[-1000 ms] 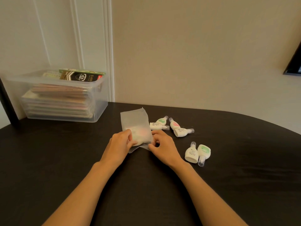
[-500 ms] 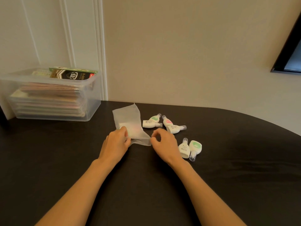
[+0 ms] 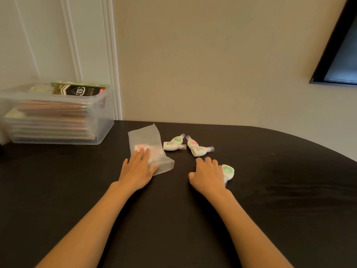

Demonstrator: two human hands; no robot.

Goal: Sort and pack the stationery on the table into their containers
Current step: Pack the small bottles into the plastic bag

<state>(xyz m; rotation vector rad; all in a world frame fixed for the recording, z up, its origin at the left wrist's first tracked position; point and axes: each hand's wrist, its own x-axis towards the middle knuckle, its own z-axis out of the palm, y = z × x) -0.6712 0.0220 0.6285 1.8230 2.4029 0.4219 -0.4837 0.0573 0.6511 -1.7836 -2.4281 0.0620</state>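
A frosted plastic pouch (image 3: pixel 146 138) lies on the dark table (image 3: pixel 270 190), with pink and white correction tapes faintly showing through it. My left hand (image 3: pixel 138 167) presses flat on the pouch's near end, fingers straight. Several white correction tapes lie loose to the right of it: a green-labelled one (image 3: pixel 176 140), a plain one (image 3: pixel 171 146), a pink-labelled one (image 3: pixel 192 143) and another (image 3: pixel 200 151). My right hand (image 3: pixel 207 175) lies palm down over the nearest pair, thumb spread away. Only the green-labelled tape (image 3: pixel 228 170) shows beside it.
A clear plastic bin (image 3: pixel 102 120) stands at the back left against the wall, stacked with flat packs and a dark 0.5 mm refill box (image 3: pixel 81 90) on top. The table's curved edge runs along the right. A dark frame (image 3: pixel 340 55) hangs at upper right.
My left hand let go of the pouch's edge and now lies flat on it. My right hand moved right, from the pouch's opening onto the nearest two correction tapes.
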